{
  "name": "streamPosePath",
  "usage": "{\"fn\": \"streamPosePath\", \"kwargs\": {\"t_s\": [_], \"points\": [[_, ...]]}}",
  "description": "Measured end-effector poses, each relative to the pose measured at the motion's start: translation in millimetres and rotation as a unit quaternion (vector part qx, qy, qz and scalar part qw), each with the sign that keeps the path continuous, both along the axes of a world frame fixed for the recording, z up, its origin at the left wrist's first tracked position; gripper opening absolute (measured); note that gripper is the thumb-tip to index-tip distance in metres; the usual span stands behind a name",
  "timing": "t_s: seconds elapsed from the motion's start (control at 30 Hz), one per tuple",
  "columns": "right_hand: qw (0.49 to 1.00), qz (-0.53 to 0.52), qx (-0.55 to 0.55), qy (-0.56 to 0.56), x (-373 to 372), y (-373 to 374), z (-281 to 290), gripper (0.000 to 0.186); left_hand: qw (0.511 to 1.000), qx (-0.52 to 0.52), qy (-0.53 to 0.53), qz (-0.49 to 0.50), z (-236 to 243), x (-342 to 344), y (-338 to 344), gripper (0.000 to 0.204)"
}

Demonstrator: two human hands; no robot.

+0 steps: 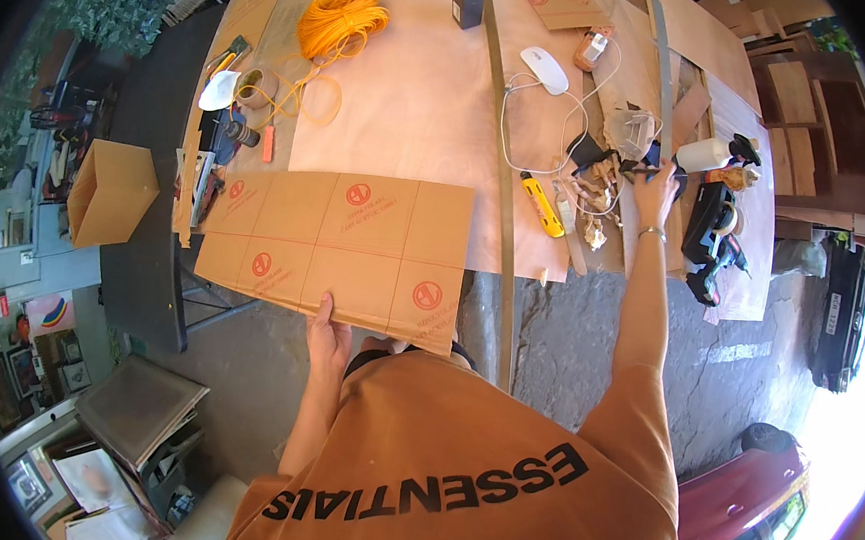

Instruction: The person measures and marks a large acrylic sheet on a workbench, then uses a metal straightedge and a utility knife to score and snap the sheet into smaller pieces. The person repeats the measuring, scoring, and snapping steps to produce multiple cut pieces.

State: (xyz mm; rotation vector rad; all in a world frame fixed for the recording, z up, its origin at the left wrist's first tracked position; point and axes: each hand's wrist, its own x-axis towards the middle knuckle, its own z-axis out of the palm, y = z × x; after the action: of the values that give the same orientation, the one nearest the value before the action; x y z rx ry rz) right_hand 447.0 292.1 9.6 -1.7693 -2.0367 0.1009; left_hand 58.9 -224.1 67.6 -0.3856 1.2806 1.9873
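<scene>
My left hand (329, 343) grips the near edge of a brown paper-faced sheet (320, 227) with red printed marks and ruled lines, thumb on top and fingers underneath. The sheet lies across the table's near edge and overhangs it. Far to the right, my right arm is stretched out. There my right hand (656, 197) closes on a small dark item among the clutter, too small to name. Close to that hand are crumpled scraps (598, 203), a white bottle with a black top (704, 154) and a long metal ruler (661, 80).
A long metal strip (506, 155) runs across the table. Around it lie a yellow cutter knife (541, 205), a white mouse (545, 70) with cable, a black box (467, 4), a coil of orange cord (339, 25), a tape roll (258, 88) and a cordless drill (718, 270).
</scene>
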Motion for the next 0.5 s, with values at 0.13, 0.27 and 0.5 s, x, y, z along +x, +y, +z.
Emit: {"fn": "streamPosePath", "kwargs": {"t_s": [0.13,0.27,0.5], "points": [[0.993,-0.025,0.014,-0.119,15.7,33.7,2.6,0.053,0.999,-0.019,-0.024,-0.012,21.1,22.9,-4.1,0.044],[0.987,-0.069,-0.141,-0.047,-2.9,22.2,24.7,0.058,0.999,-0.034,-0.033,-0.011,28.5,40.8,-9.8,0.042],[0.962,0.158,-0.221,-0.023,-54.0,-141.4,17.3,0.050,0.996,-0.085,-0.007,-0.035,55.3,78.7,-20.8,0.048]]}}
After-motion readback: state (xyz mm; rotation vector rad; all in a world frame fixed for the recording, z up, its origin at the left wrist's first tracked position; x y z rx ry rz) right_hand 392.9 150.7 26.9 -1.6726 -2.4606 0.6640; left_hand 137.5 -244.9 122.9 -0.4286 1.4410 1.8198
